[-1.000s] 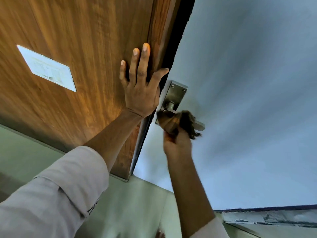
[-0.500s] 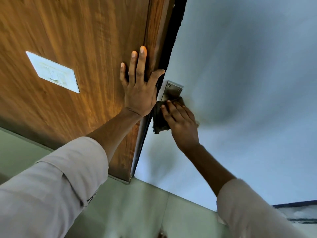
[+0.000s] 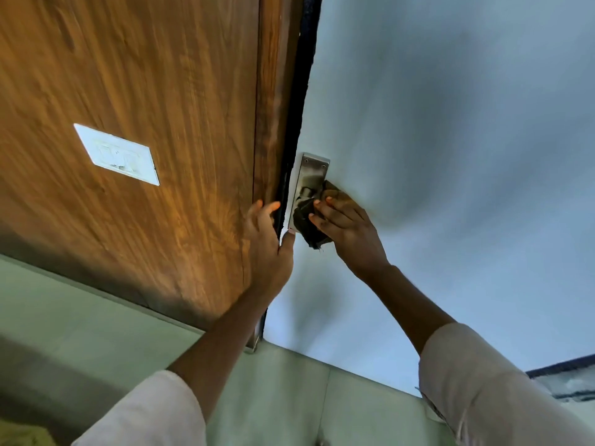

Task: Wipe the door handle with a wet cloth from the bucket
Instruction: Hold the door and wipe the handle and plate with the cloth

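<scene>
Right hand (image 3: pixel 349 231) forms the working grip: fingers closed over a dark wet cloth (image 3: pixel 309 225), pressing it flat against the lower part of the metal handle plate (image 3: pixel 310 175). Cloth sits under and just left of that grip, bunched over the lever's root; the lever itself is hidden beneath cloth and fingers (cannot tell its angle). Above the grip, the bare upper plate with its screws shows.

Left hand (image 3: pixel 265 243) holds nothing. Its fingers are loosely curled on the edge of the wooden door (image 3: pixel 145 91), just left of the grip, thumb near the plate's bottom corner.

Change noted: a second ago the left hand lay flat and high on the wood, fingers spread; it has since slid down to the edge beside the plate. Right hand, first wrapped under the lever with its tip showing, then moved up onto the plate half a second back, and now sits slightly lower.

Reading: wiping is well underway, likely passing from lever to plate. Lower left hand probably steadies the door closer to the rubbing. Upper plate looks not yet covered. Bucket not in view. White label (image 3: pixel 117 154) sits far left of the grip.
</scene>
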